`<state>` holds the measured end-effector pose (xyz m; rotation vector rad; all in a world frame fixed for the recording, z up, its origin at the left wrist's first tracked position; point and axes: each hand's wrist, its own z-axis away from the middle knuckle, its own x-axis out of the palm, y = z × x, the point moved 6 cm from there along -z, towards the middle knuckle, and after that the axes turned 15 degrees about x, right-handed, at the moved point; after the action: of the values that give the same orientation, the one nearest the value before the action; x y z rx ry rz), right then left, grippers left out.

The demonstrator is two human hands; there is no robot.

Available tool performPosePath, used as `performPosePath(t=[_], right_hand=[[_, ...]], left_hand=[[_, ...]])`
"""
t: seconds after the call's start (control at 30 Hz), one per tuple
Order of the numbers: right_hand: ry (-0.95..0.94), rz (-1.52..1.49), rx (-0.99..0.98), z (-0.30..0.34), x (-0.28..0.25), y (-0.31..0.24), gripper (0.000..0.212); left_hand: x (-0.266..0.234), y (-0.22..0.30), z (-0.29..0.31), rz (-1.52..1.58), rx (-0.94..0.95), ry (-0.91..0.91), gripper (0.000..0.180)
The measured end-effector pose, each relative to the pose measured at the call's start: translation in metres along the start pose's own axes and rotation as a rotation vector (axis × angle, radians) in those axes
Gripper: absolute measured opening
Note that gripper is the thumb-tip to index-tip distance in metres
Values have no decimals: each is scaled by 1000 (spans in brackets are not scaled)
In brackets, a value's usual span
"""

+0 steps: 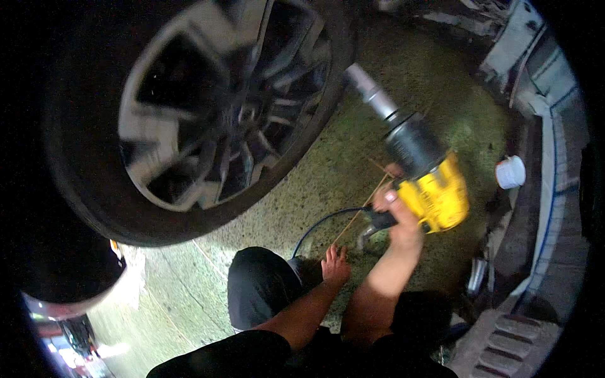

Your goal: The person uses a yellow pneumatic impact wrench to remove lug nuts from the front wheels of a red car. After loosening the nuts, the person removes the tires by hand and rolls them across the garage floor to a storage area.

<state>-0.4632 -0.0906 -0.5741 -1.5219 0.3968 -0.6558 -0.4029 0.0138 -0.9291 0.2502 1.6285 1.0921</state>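
Observation:
A yellow and black impact wrench with a long silver socket on its nose is in my right hand, whose fingers wrap round the handle. The socket points up and left, apart from the wheel. A blue hose curves from the handle's base down toward my knee. My left hand is lower, fingers stretched out and apart, near the lower end of a thin tan cord. I cannot tell whether it touches the cord. A large wheel with a black tyre and multi-spoke rim fills the upper left.
My bent knee in dark cloth is below the wheel. On the right a white tub and a silver can-like object stand along the wall. A grey slotted piece lies at lower right. The floor is rough concrete.

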Motion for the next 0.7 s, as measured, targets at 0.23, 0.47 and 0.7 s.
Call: performPosePath(t=[0.23, 0.47, 0.7], right_hand=[[-343, -21, 100, 64, 103, -196, 22], [-544, -257, 221, 194, 229, -452, 24], [-696, -178, 311, 290, 378, -600, 49]], left_hand=[[-190, 117, 65, -33, 563, -479, 29], [-512, 207, 223, 264, 330, -203, 25], [-856, 346, 406, 720, 371, -68, 61]])
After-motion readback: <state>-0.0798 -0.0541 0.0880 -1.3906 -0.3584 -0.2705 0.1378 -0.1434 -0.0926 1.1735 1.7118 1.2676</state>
